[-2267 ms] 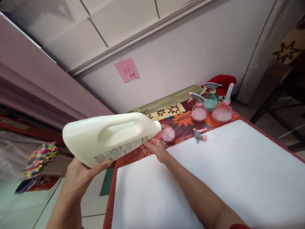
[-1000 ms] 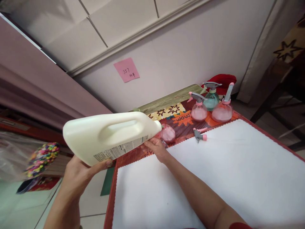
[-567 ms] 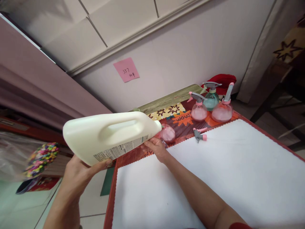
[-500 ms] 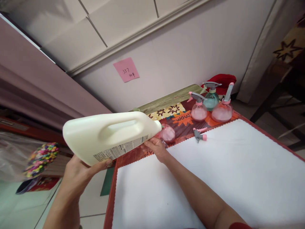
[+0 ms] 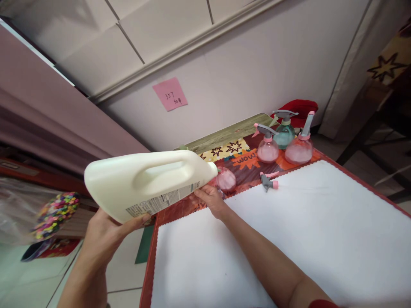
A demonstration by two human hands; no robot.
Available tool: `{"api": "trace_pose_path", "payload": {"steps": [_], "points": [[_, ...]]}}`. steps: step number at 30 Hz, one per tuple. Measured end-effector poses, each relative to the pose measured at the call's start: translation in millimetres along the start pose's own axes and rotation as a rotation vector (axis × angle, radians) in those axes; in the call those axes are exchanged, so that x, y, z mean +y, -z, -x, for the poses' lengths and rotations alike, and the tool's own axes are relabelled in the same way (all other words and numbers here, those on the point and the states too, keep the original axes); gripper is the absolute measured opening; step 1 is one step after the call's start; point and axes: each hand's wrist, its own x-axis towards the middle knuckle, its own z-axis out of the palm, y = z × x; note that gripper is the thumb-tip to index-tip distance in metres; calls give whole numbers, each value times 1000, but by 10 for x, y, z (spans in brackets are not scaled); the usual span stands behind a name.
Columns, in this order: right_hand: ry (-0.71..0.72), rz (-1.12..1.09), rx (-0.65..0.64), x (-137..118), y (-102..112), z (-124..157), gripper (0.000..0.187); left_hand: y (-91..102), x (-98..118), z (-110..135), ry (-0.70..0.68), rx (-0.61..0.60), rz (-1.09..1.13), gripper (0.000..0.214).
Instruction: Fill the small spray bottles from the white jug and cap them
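My left hand (image 5: 107, 233) grips the base of a large white jug (image 5: 147, 183), tipped on its side with its mouth against the opening of a small round pink bottle (image 5: 226, 180). My right hand (image 5: 210, 199) is curled around that bottle's near side, steadying it on the patterned cloth. The bottle has no spray head on. A loose grey and pink spray head (image 5: 268, 182) lies a little to its right, at the edge of the white mat (image 5: 289, 239).
Three capped spray bottles stand at the table's far end: pink (image 5: 268, 147), teal (image 5: 284, 130) and pink (image 5: 300, 147). A red object (image 5: 298, 109) lies behind them. A pink note (image 5: 170, 94) hangs on the wall. Colourful beads (image 5: 56, 211) sit left, off the table.
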Motion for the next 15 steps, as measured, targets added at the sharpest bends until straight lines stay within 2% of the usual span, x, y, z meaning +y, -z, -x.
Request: {"api": "trace_pose_path", "payload": {"steps": [15], "points": [[9,5,-5,4,7,-6,58,21,-64,-15,3,-3,-32,71]]}}
